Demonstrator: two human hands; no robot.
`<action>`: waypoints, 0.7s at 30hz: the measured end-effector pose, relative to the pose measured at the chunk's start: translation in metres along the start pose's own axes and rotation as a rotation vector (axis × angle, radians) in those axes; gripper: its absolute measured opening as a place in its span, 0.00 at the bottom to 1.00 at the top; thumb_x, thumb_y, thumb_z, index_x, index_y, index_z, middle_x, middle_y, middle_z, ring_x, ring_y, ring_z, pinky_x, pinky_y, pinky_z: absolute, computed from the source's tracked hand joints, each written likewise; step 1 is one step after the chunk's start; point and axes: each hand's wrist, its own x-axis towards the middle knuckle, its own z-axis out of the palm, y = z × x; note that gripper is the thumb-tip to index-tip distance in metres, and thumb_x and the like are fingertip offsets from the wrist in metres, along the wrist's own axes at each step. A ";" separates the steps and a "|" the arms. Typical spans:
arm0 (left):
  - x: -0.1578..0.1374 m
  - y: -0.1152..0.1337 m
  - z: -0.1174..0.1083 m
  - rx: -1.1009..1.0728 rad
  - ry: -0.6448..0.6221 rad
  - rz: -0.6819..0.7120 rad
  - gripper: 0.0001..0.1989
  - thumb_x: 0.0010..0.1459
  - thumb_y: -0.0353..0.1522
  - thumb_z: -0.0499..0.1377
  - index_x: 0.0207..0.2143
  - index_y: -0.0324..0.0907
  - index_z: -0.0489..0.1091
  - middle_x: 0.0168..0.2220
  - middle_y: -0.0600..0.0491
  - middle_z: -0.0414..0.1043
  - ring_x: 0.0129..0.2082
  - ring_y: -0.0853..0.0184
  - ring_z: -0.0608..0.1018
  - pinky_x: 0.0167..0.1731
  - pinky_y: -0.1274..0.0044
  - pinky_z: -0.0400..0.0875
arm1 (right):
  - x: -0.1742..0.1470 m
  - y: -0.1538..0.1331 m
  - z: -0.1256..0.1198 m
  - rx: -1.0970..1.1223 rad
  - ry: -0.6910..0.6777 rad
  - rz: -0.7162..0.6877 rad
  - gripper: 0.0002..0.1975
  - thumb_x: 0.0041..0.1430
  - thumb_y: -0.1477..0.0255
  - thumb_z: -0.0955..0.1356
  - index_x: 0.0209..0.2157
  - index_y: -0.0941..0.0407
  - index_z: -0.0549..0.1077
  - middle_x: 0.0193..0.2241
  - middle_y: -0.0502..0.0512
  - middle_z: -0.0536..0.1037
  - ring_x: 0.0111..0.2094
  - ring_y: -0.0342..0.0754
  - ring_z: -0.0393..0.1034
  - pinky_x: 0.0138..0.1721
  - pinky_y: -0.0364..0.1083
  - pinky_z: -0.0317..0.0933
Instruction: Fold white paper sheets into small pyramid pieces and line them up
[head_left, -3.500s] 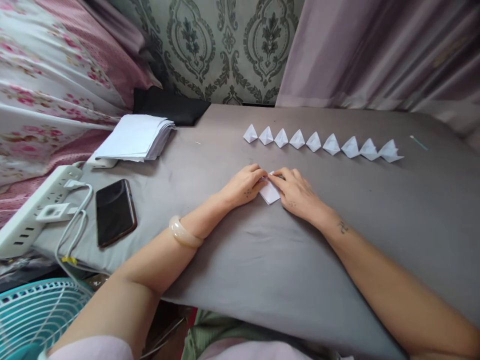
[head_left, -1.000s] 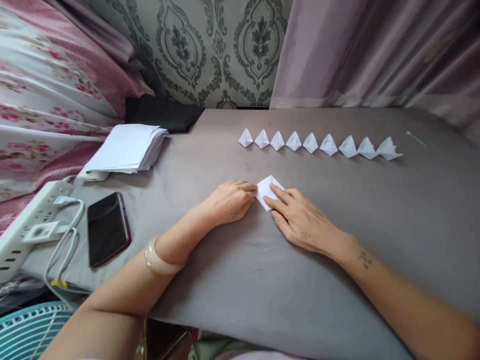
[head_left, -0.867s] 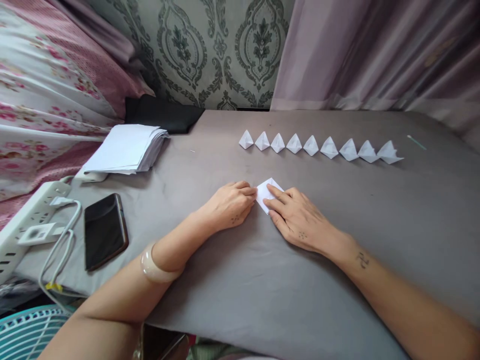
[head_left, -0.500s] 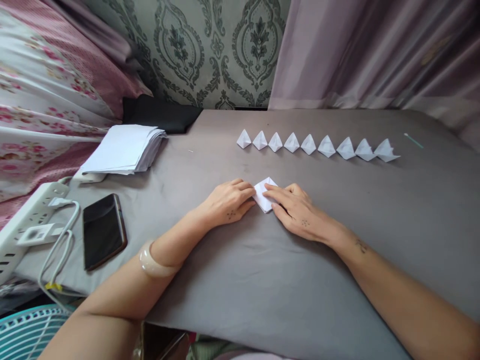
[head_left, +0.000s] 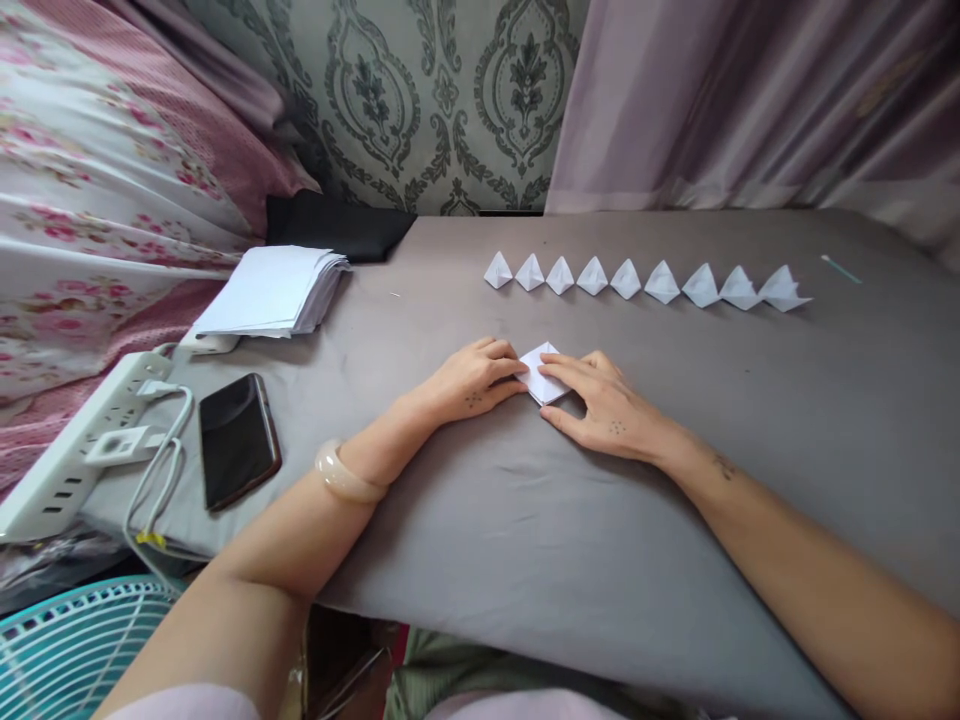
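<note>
A small white folded paper [head_left: 541, 385] lies on the grey cloth, turned like a diamond. My left hand [head_left: 480, 380] is closed on its left corner, thumb and fingers pinching the edge. From the other side, my right hand [head_left: 600, 400] grips it, with the index finger across the top face and the thumb at the lower corner. The paper's right part is covered by the right fingers. Beyond the hands stands a row of several white folded paper pieces [head_left: 593, 277] with pointed tops.
At the left are a stack of white paper [head_left: 262, 290], a black phone [head_left: 238, 440] and a white power strip [head_left: 97, 440] with cables. A teal fan [head_left: 82, 650] stands below the edge. A cotton swab [head_left: 841, 268] lies at the far right.
The whole view has shifted slightly. My right thumb has slid off the paper's lower right side toward its bottom corner, and the right fingers sit a little differently on it. The left hand keeps its pinch.
</note>
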 end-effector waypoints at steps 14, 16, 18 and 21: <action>0.001 0.004 0.002 0.017 0.039 -0.069 0.15 0.67 0.32 0.47 0.42 0.39 0.73 0.43 0.45 0.75 0.43 0.63 0.75 0.44 0.71 0.72 | 0.003 0.006 0.007 -0.003 0.192 -0.023 0.13 0.62 0.73 0.62 0.43 0.56 0.76 0.49 0.59 0.76 0.46 0.53 0.68 0.47 0.54 0.65; 0.002 0.003 0.005 0.019 0.049 -0.089 0.13 0.66 0.31 0.49 0.42 0.39 0.73 0.44 0.46 0.75 0.44 0.63 0.75 0.45 0.71 0.72 | 0.002 0.007 0.007 -0.031 0.217 0.026 0.13 0.62 0.74 0.61 0.41 0.56 0.77 0.46 0.59 0.76 0.45 0.53 0.68 0.46 0.53 0.65; 0.003 0.001 0.007 0.007 0.055 -0.137 0.12 0.65 0.31 0.50 0.40 0.39 0.73 0.44 0.47 0.75 0.44 0.63 0.75 0.45 0.70 0.72 | 0.002 0.007 0.007 -0.058 0.244 0.074 0.12 0.62 0.74 0.62 0.38 0.56 0.77 0.43 0.59 0.77 0.43 0.53 0.69 0.44 0.53 0.66; 0.005 0.001 0.007 -0.007 0.060 -0.230 0.10 0.64 0.33 0.53 0.37 0.40 0.74 0.43 0.48 0.75 0.42 0.63 0.75 0.43 0.70 0.72 | 0.000 0.005 0.006 -0.097 0.253 0.115 0.11 0.63 0.72 0.62 0.35 0.55 0.76 0.40 0.58 0.77 0.41 0.53 0.69 0.41 0.52 0.66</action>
